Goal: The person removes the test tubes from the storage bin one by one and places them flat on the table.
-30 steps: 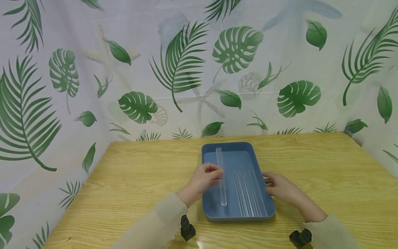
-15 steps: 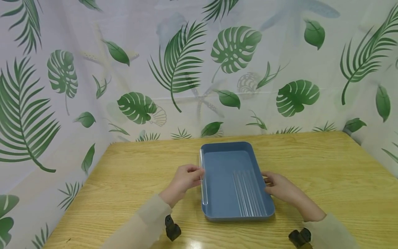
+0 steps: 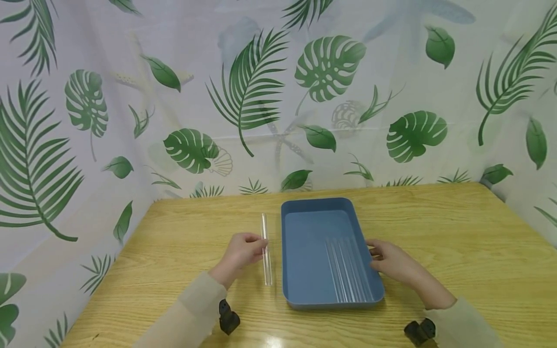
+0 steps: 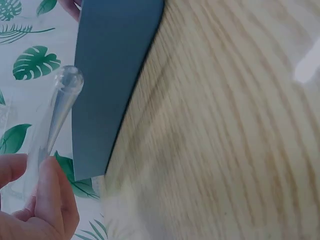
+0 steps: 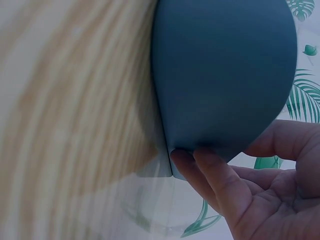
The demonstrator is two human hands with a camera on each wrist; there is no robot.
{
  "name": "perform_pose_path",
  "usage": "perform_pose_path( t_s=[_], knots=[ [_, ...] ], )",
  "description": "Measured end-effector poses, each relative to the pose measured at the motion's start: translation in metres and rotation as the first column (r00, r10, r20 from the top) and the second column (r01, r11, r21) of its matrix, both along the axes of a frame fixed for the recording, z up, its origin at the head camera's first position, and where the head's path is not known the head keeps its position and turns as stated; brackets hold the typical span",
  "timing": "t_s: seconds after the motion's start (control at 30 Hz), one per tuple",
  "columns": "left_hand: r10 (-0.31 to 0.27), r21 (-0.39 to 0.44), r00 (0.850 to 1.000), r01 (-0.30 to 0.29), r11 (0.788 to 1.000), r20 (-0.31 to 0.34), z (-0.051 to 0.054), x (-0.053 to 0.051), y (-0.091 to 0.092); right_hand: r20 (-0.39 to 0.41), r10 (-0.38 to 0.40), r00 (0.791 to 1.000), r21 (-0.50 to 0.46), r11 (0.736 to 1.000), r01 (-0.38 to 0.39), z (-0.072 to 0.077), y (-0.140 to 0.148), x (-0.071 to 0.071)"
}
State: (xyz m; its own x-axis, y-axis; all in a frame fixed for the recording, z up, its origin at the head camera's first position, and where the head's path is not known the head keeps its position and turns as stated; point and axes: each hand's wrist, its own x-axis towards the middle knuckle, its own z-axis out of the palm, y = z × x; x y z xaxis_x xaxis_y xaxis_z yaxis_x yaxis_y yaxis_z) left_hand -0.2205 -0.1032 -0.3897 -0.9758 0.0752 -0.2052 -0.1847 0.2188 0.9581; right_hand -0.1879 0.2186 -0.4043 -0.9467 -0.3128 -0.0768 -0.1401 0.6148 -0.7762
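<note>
My left hand (image 3: pixel 243 251) pinches a clear test tube (image 3: pixel 266 263) between thumb and fingers, just left of the blue tray (image 3: pixel 304 295). The tube is held above the table, its rounded end toward me; that end (image 4: pixel 69 82) shows large in the left wrist view. Several more clear tubes (image 3: pixel 348 270) lie side by side in the right near part of the tray. My right hand (image 3: pixel 393 261) holds the tray's right side. In the right wrist view, its fingers (image 5: pixel 215 170) press the outer wall while the thumb is at the rim, its tip partly hidden.
The wood-grain table (image 3: pixel 196 222) stretches out on both sides of the tray. A leaf-patterned cloth (image 3: pixel 261 96) hangs behind the table and along its sides. A small black device (image 3: pixel 228 316) sits at the left wrist, with another device (image 3: pixel 419 332) at the right.
My left hand has carried the test tube leftward from above the tray, over its left rim, to beside it. The right hand and the tray have stayed in place.
</note>
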Motion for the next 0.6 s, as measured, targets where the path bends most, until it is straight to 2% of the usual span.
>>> perform_pose_path(
  t_s=[0.23, 0.47, 0.6],
  knots=[
    [0.012, -0.094, 1.0, -0.012, 0.995, -0.002, -0.012, -0.009, -0.003, -0.006, 0.004, 1.0, 0.018, 1.0, -0.004, 0.002, -0.001, 0.001],
    [0.003, -0.136, 1.0, -0.004, 0.991, -0.011, -0.016, -0.014, -0.001, -0.012, 0.004, 1.0, 0.035, 0.999, -0.004, 0.001, 0.0, 0.0],
    [0.02, -0.168, 1.0, -0.019, 0.986, 0.004, -0.017, -0.018, 0.001, -0.016, 0.007, 1.0, 0.035, 0.999, -0.007, 0.0, 0.001, -0.001]
  ],
)
